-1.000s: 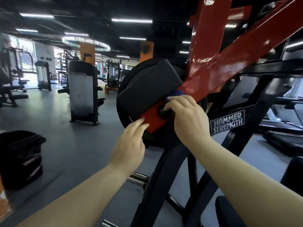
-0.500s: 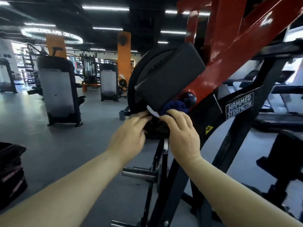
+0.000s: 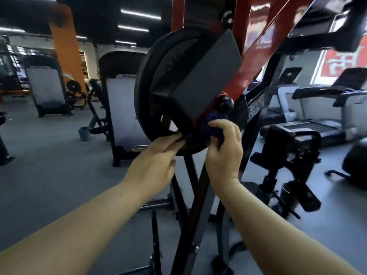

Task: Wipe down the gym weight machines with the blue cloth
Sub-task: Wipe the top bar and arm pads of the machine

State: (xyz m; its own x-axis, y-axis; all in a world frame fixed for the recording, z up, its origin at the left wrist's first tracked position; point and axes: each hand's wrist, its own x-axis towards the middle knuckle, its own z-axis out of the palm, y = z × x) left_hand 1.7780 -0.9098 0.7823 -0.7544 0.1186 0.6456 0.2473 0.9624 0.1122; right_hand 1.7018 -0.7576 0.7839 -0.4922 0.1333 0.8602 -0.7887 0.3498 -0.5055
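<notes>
- Right hand (image 3: 224, 149): fingers curled round blue cloth (image 3: 213, 128) (bunched), just below black knob (image 3: 225, 103).
- Left hand (image 3: 156, 161): straight fingers resting on weight plate (image 3: 151, 100) rim.

A grey floor (image 3: 49, 171) runs back to an orange pillar (image 3: 67, 48) under ceiling strip lights (image 3: 140, 14), with treadmills (image 3: 321, 108) by a bright window (image 3: 341, 64) on the right.

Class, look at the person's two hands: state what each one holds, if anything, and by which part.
Right hand grips the bunched blue cloth around its middle. Left hand holds nothing; its fingers rest on the weight plate at the lower rim.
</notes>
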